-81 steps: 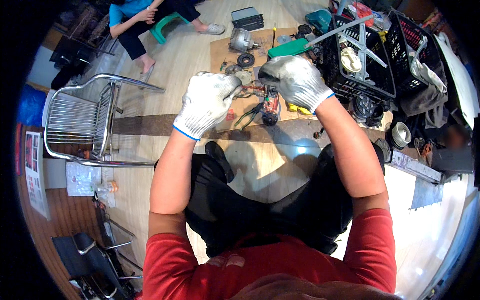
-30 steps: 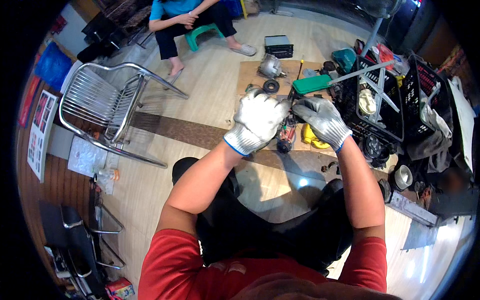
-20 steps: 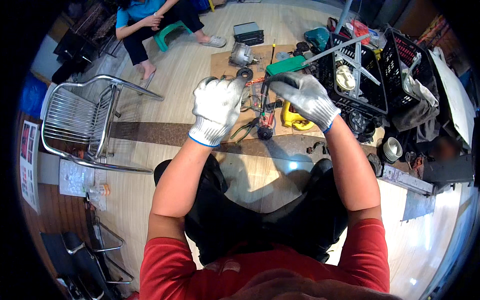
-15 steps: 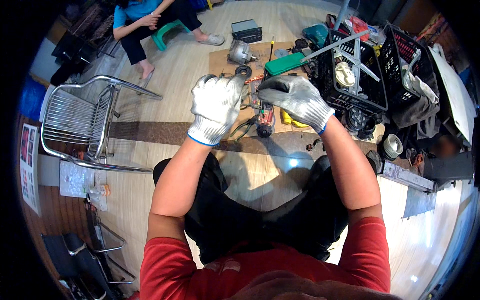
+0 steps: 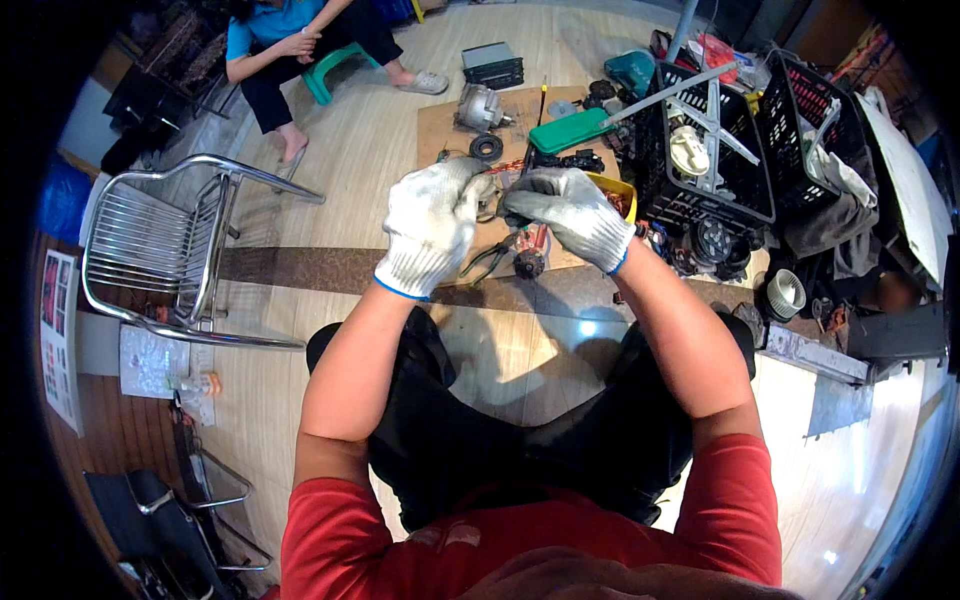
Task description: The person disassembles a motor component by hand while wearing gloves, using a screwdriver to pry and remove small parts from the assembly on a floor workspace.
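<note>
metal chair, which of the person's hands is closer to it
Left. The left hand is on the chair side, with bare floor between them. The right hand is farther off, beyond the left hand, toward the black crates.

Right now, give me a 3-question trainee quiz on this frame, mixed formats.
1. True or false: both hands wear knitted work gloves.
2. Multiple choice: what lies on the floor left of the left hand?
A. a metal chair tipped on its side
B. a ladder
C. a bucket
3. Fill in: the flat green case lies just left of the black plastic ____.

Key
1. True. The left hand and right hand are both in light gloves, closed together on a small part too hidden to identify.
2. A, the metal chair.
3. crate.
</note>
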The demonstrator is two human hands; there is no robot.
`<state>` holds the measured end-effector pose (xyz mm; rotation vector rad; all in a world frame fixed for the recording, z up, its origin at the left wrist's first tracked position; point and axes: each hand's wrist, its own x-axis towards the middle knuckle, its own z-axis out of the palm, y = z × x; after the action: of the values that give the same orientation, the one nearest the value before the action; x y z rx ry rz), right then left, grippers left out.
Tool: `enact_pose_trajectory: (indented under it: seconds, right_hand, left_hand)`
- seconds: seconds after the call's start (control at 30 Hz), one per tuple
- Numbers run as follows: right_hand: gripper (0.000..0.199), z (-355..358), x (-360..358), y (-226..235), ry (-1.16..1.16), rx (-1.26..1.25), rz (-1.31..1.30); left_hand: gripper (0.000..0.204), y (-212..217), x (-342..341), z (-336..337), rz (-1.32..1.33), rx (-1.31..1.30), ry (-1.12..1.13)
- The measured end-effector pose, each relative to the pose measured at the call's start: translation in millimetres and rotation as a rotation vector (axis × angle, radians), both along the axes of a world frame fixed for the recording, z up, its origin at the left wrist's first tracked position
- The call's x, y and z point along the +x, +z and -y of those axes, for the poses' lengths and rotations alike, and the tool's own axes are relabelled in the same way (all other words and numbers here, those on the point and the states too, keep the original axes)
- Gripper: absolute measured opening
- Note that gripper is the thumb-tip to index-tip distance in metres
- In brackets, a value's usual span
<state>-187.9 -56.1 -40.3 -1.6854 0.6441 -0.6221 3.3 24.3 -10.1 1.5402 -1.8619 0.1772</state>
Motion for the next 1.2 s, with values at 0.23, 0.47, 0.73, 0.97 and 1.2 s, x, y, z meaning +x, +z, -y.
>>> enact_pose_trajectory:
  seconds: [0.23, 0.47, 0.73, 0.97, 1.2]
  right_hand:
    - [0.028, 24, -9, 1, 0.019, -0.514, -0.073]
    - [0.026, 21, -11, 14, 0.027, -0.950, -0.310]
    - [0.012, -2, -8, 27, -0.101, -1.345, -0.539]
    - [0.010, -16, 4, 19, -0.235, -1.367, -0.509]
    - [0.020, -21, 16, 4, -0.362, -1.163, -0.415]
  left_hand:
    - [0.024, 14, 7, -8, -0.237, 0.323, -0.159]
    - [0.025, 10, 19, -7, 0.205, 0.268, -0.300]
    - [0.008, 1, 7, -6, 0.583, 0.154, -0.145]
    - [0.011, -2, 4, -5, 0.453, 0.170, 0.044]
    - [0.019, -8, 7, -4, -0.028, 0.136, 0.084]
